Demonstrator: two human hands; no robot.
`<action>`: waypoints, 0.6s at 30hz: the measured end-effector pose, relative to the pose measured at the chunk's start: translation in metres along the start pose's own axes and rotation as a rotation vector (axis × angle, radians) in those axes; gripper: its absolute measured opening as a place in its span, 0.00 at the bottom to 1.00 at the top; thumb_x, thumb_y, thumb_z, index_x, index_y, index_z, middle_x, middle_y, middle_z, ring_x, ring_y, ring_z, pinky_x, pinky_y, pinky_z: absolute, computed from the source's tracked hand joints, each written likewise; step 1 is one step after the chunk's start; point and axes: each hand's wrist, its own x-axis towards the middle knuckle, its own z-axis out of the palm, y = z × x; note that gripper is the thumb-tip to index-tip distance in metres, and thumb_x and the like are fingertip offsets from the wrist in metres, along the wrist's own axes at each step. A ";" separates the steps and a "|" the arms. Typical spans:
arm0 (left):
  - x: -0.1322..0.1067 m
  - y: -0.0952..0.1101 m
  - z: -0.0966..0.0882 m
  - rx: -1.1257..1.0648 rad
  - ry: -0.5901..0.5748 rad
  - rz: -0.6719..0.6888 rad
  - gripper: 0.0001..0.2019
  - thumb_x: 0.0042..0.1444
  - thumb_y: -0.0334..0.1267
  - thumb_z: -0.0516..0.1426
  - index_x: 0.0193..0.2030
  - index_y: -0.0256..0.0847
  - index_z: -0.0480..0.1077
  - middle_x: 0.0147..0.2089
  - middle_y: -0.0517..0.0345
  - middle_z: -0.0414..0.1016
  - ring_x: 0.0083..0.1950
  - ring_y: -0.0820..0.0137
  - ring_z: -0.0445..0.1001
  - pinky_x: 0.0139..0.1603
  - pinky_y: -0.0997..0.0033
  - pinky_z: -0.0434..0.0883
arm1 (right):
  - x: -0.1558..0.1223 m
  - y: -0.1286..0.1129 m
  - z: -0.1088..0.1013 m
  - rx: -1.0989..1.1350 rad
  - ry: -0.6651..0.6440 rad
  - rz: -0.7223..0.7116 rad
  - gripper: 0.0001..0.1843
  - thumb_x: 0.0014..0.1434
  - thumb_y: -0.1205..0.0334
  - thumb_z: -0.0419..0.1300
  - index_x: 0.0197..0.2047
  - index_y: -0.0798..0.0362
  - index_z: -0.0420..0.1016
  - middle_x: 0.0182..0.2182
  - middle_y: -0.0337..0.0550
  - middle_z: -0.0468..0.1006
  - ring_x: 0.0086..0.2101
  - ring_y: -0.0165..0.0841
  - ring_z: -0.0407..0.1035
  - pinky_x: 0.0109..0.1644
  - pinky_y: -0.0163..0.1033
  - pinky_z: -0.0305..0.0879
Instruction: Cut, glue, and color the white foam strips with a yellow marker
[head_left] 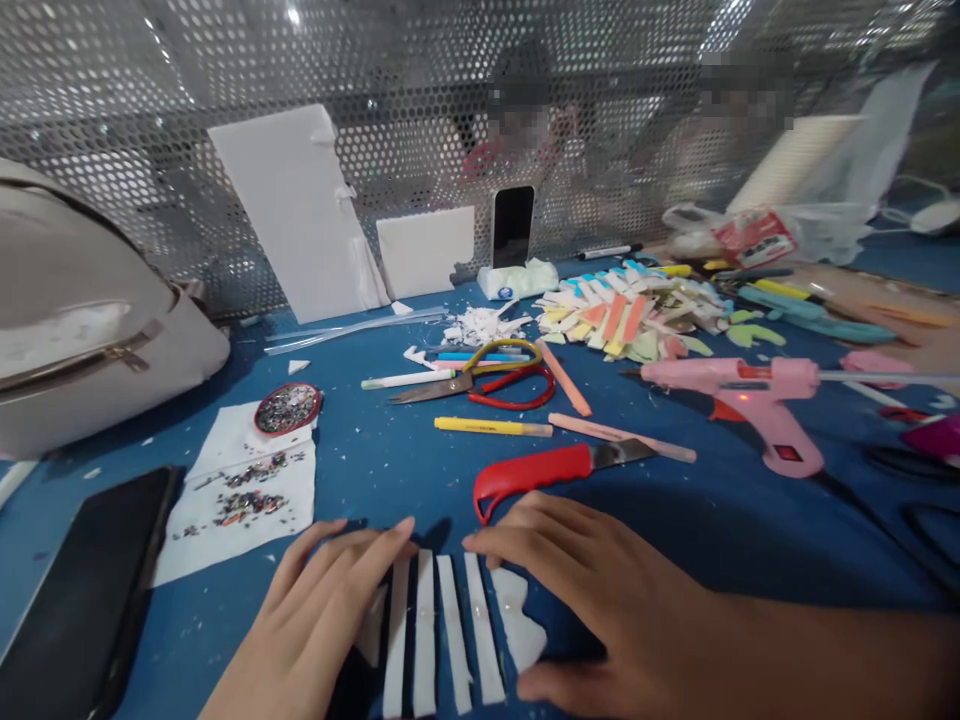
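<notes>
My left hand [315, 620] lies flat and open on the blue table, fingers stretched toward several white foam strips [442, 630] laid side by side at the near edge. My right hand [592, 600] rests on the right of the strips, fingers spread, its fingertips touching the top of the strips and a curved white foam offcut [521, 620]. Neither hand holds anything. A red-handled cutter knife [547, 467] lies just beyond my right hand.
A pink glue gun [750, 395], scissors [487, 380], a yellow pen [491, 427], coloured foam pieces [630, 320], a paper sheet with sequins [247, 495], a red sequin dish [287, 408], a black phone [75, 590], a grey bag [82, 320], white foam boards [300, 215]. People sit behind the mesh.
</notes>
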 end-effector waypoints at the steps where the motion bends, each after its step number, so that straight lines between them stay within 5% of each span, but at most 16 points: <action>1: -0.001 -0.002 0.001 -0.004 -0.013 0.001 0.40 0.65 0.67 0.45 0.75 0.45 0.41 0.66 0.54 0.70 0.66 0.67 0.68 0.72 0.66 0.49 | 0.000 0.000 0.000 0.000 0.001 0.000 0.35 0.63 0.43 0.64 0.65 0.49 0.61 0.53 0.44 0.77 0.53 0.40 0.70 0.61 0.45 0.63; 12: -0.007 -0.015 0.001 0.160 -0.020 0.101 0.44 0.65 0.68 0.45 0.76 0.40 0.39 0.64 0.55 0.73 0.64 0.63 0.70 0.70 0.67 0.58 | 0.001 -0.001 0.001 -0.058 0.002 -0.021 0.33 0.64 0.43 0.63 0.65 0.53 0.63 0.53 0.48 0.78 0.54 0.40 0.69 0.64 0.44 0.62; 18: -0.005 -0.006 0.002 0.118 0.035 0.029 0.40 0.65 0.66 0.48 0.75 0.44 0.45 0.65 0.60 0.72 0.65 0.66 0.68 0.71 0.69 0.54 | -0.001 -0.001 0.001 -0.059 0.009 -0.045 0.32 0.64 0.46 0.64 0.64 0.54 0.63 0.54 0.47 0.76 0.55 0.38 0.68 0.68 0.44 0.56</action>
